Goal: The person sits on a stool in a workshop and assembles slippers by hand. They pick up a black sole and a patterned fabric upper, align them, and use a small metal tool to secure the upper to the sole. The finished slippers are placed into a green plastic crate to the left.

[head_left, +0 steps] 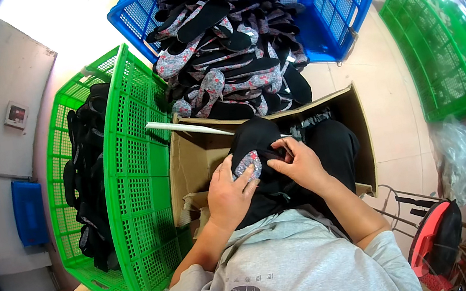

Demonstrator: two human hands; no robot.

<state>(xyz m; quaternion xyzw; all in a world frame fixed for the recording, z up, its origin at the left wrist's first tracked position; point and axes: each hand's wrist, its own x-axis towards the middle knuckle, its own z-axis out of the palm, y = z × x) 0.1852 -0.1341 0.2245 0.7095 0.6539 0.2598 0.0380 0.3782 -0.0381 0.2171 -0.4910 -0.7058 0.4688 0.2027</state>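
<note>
On my left thigh lies a grey floral cloth shoe (249,163) with small red flowers; only its patterned part stands out against my black trousers. My left hand (229,192) holds it, with the fingers along its left and lower edges. To the right of it, my right hand (301,164) is closed, with the thumb and curled fingers around dark material that blends into the trousers. Whether that is part of the shoe, I cannot make out. In front of my knees rises a heap of similar floral shoes (253,74) with black soles.
A cardboard box (198,153) surrounds my legs, with a white strip (188,126) across its left corner. Left stands a green crate (151,216) of black shoes (92,183). A blue crate (327,34) is behind the heap; green crates (434,51) stand far right.
</note>
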